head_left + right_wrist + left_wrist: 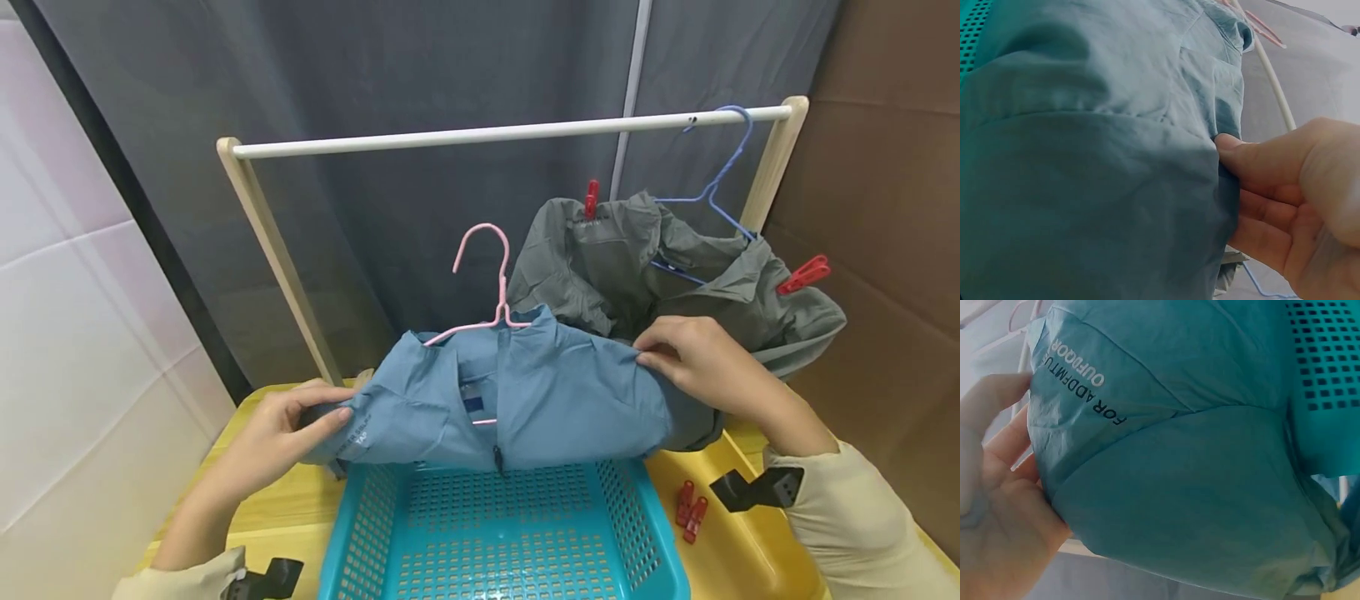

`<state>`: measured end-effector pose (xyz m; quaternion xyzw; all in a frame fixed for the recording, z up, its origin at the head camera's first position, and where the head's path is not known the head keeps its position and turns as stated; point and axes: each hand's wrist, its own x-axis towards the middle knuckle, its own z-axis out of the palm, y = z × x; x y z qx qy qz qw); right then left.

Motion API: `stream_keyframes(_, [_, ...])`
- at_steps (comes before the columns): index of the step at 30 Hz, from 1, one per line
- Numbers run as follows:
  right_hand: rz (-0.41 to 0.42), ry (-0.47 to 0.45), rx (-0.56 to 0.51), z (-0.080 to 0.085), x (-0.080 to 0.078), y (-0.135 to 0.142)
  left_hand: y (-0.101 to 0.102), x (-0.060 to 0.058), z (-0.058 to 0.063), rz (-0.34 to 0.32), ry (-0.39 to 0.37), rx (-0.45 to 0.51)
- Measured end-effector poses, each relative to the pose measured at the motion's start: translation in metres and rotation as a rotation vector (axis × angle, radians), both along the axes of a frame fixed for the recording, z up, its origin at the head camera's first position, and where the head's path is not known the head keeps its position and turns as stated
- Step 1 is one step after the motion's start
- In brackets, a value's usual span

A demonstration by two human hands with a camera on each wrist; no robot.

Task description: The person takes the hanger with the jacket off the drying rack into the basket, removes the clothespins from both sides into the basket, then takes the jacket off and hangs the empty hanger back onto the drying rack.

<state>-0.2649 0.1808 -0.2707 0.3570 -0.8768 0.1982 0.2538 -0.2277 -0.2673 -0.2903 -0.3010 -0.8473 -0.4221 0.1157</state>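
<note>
A blue zip jacket [577, 383] hangs folded over above the basket, with a pink hanger [502, 287] inside its collar and the hook sticking up free of the rail. My left hand [281, 433] holds the jacket's left shoulder between thumb and fingers, beside the printed lettering. On the opposite shoulder, my right hand [705, 371] pinches the fabric between thumb and fingers. In the right wrist view the thumb [1232, 147] presses on the cloth, the other fingers behind it. The left wrist view shows the sleeve [1185, 487] drooping below the lettering.
A white rail [450, 137] on wooden posts spans the back. From it a grey garment [585, 275] hangs on a blue hanger [723, 171], with red clips [804, 275] on it. A teal basket [671, 542] stands in front. More red clips [694, 518] lie in a yellow tray [750, 542].
</note>
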Motion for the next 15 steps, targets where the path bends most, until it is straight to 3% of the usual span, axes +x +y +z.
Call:
stream_keyframes(7, [0.034, 0.002, -0.014, 0.011, -0.007, -0.001, 0.005, -0.003, 0.012, 0.134, 0.138, -0.032])
stream_keyframes(10, [0.055, -0.054, -0.014, 0.013, -0.01, 0.0, 0.007, -0.002, 0.014, 0.182, 0.201, -0.033])
stream_keyframes(15, [0.083, -0.15, 0.008, 0.021, -0.015, -0.003, 0.009, 0.001, 0.016, 0.228, 0.237, -0.018])
